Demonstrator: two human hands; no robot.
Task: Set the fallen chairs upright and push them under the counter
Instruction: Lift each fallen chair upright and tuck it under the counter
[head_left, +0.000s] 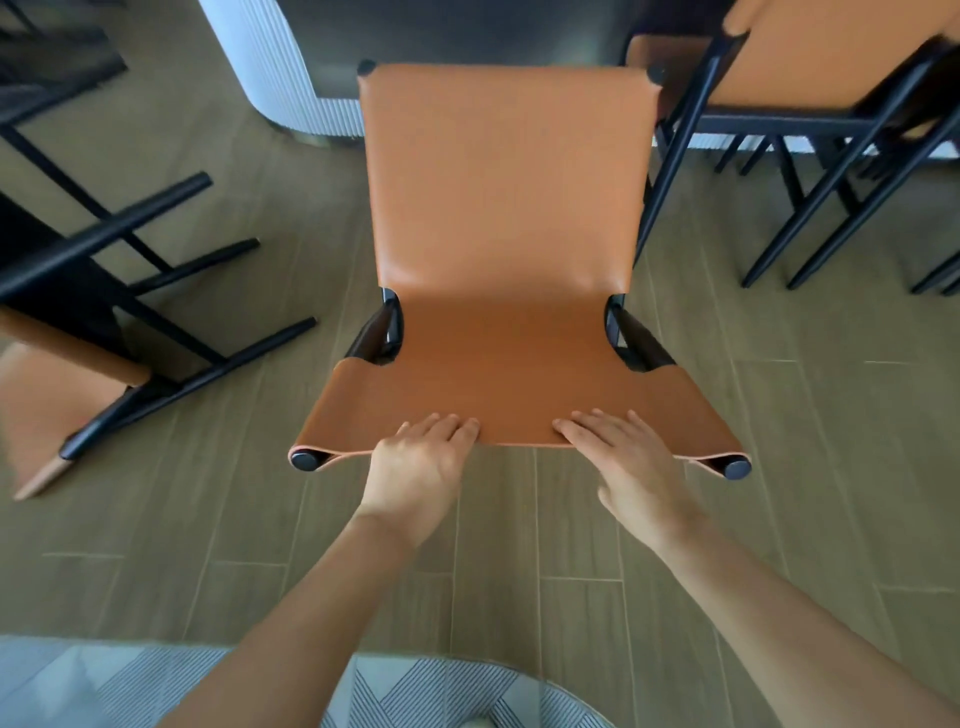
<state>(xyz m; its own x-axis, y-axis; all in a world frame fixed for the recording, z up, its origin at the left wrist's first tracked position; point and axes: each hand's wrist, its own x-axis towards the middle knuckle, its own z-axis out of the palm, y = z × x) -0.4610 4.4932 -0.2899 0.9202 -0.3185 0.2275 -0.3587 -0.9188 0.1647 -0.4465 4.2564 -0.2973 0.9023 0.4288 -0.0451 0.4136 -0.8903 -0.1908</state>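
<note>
An orange leather chair (506, 208) with a black frame stands upright in the middle, its seat facing the counter's white ribbed base (291, 83). My left hand (421, 462) and my right hand (628, 457) both lie over the top edge of its backrest, fingers on the leather, holding it. A second orange chair (57, 410) lies on its side at the left, black legs (208, 364) pointing right. A third chair (831, 62) stands upright at the counter on the right.
Wood-look plank floor (779, 467) surrounds the chairs. A grey patterned rug (415, 686) lies at the bottom edge near me. The dark recess under the counter (467, 31) is straight ahead of the middle chair. More black frame pieces (47, 67) show at the far left.
</note>
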